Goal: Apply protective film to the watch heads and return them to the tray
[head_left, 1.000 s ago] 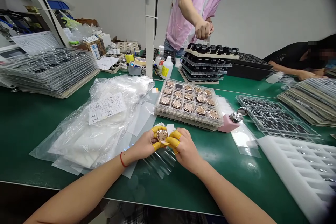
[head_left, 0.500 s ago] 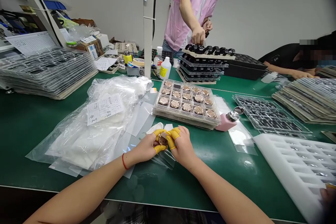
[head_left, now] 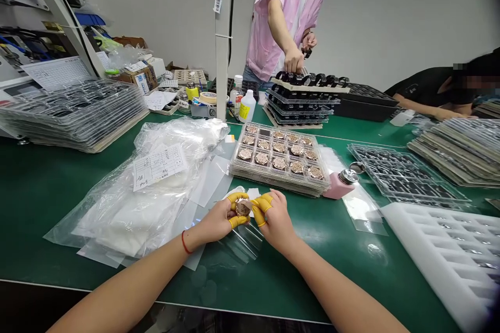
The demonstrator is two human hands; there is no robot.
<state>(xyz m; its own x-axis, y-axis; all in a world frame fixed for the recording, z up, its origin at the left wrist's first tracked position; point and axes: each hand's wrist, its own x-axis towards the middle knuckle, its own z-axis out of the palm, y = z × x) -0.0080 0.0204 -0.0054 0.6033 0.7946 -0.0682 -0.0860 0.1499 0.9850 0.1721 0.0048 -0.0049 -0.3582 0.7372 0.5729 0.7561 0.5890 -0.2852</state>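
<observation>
Upper L of frame: tall stack of clear trays (head_left: 74, 112), contents dark, hard to make out. Next to it, clear bag (head_left: 128, 208) w/ white stuff inside, paper label (head_left: 158, 166) on top.

Your L hand (head_left: 213, 221), red band (head_left: 184, 242) on wrist, yellow finger cots (head_left: 237, 197) on. L fingers pinched on rose-gold disc (head_left: 242, 207), held up just above clear film (head_left: 238, 244). Your R hand (head_left: 275, 221): fingers together, cotted tips against disc's R edge; can't tell if they grip it.

Just above your hands, tray stack (head_left: 279, 158), top tray w/ rose-gold discs in rows. To its R, pink bottle (head_left: 339, 186) w/ metal top. Lower R, white foam tray (head_left: 441, 255), cells mostly holding small shiny bits. Above it, clear tray (head_left: 406, 174) w/ dark parts, then tray pile (head_left: 457, 151) at far R.

Bench: green mat (head_left: 312, 276). Back center, person in pink (head_left: 285, 26), hand on black-parts tray stack (head_left: 308, 99). Back R, person in black (head_left: 425, 83) leans over bench. White post (head_left: 222, 47) upper center.
</observation>
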